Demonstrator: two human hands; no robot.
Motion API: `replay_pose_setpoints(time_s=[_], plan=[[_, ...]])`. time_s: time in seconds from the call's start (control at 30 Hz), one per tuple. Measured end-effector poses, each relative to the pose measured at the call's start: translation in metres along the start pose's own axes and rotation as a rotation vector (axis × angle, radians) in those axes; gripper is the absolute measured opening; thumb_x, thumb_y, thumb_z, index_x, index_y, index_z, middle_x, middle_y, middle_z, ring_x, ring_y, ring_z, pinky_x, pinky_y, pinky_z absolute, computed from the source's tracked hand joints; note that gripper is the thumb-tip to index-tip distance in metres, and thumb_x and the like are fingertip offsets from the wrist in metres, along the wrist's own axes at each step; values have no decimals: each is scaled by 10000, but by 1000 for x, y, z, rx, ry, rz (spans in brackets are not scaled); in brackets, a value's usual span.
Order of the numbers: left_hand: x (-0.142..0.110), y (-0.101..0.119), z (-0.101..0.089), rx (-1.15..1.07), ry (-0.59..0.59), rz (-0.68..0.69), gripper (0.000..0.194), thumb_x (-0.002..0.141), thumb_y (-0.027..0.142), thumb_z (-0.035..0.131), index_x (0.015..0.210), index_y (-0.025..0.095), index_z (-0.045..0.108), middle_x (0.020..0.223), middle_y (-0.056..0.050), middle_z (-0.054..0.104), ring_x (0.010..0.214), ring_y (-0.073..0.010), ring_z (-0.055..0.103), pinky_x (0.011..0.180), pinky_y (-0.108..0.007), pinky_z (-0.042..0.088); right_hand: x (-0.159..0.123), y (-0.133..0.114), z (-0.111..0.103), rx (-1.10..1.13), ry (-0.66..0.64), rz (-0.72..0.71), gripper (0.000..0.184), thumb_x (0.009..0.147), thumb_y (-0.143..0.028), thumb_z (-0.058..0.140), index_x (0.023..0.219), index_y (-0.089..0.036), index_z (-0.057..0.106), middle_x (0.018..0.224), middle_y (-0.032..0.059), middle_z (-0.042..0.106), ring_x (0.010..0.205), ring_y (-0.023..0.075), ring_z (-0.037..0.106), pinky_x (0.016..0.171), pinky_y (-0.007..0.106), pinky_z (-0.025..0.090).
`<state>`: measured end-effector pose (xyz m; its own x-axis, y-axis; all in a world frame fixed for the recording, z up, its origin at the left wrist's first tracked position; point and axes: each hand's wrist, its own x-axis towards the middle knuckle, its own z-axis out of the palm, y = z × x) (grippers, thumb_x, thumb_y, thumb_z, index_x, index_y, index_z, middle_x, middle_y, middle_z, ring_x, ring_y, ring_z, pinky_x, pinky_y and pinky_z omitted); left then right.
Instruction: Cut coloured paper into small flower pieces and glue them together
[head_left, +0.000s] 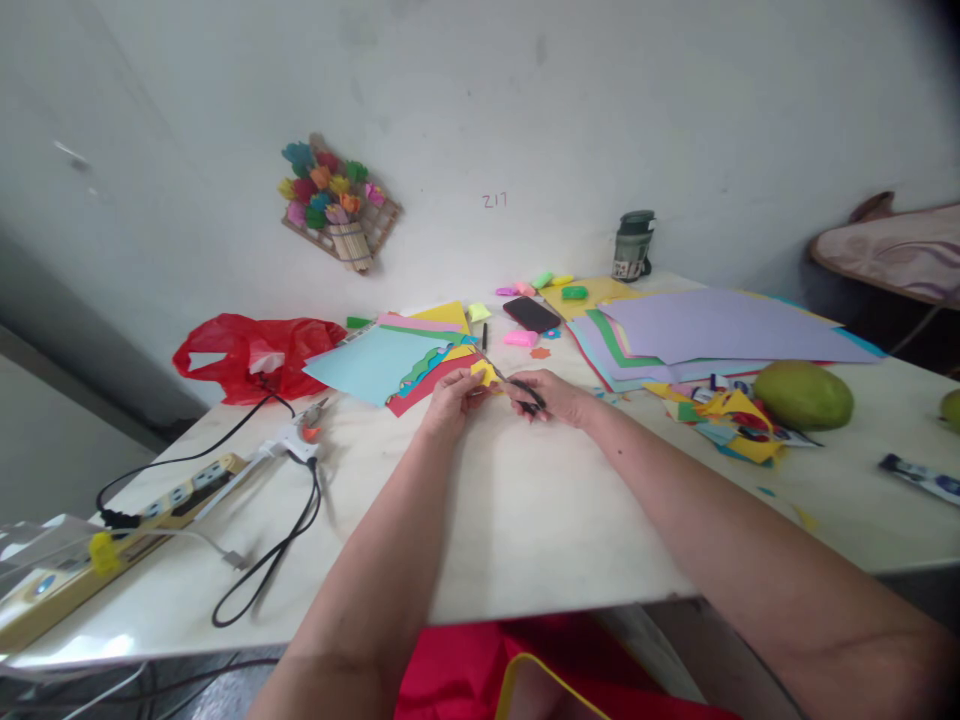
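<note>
Over the middle of the white table, my left hand (451,400) pinches a small piece of yellow paper (484,373). My right hand (551,395) is closed around the dark handles of a pair of scissors (531,396), whose blades point up and left beside the yellow paper. Whether the blades touch the paper I cannot tell. Just beyond my left hand lie a red sheet (420,388) and a light blue sheet (375,362) with a wavy cut strip in green and blue at its edge. A small orange paper flower (540,353) lies past my right hand.
At left are a red plastic bag (225,345), a glue gun (296,435) with a looped cord and a power strip (172,510). Toward the back lie a phone (532,314) and stacked coloured sheets (720,325). Paper scraps (739,420) and a green fruit (804,396) sit at right.
</note>
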<state>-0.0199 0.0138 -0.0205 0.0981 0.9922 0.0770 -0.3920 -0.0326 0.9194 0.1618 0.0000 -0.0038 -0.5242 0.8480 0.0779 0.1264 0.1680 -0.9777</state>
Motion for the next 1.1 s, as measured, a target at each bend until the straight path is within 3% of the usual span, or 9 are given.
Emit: replay_pose_setpoints(time_s=[0.53, 0.77, 1.1], plan=[[-2, 1, 0, 24, -34, -13, 291, 568, 274, 770, 631, 162, 509, 704, -26, 671, 668, -156, 648, 644, -257, 481, -1, 0, -4, -82, -13, 18, 348, 728, -497, 623, 727, -160, 536, 577, -32, 525, 424, 51, 442, 328, 177, 229], [-1, 0, 0, 27, -10, -18, 296, 568, 272, 775, 637, 161, 510, 760, -34, 677, 689, -156, 649, 675, -272, 487, 0, -1, -3, -35, 2, 14, 351, 712, -482, 643, 716, -145, 544, 545, -43, 473, 414, 44, 406, 344, 182, 221], [0, -2, -2, 37, -5, -21, 321, 546, 290, 811, 605, 153, 527, 681, -6, 646, 634, -127, 616, 655, -255, 473, -3, -10, 4, 10, 55, 28, 317, 663, -428, 695, 693, -144, 558, 507, -48, 461, 402, 52, 407, 322, 183, 226]])
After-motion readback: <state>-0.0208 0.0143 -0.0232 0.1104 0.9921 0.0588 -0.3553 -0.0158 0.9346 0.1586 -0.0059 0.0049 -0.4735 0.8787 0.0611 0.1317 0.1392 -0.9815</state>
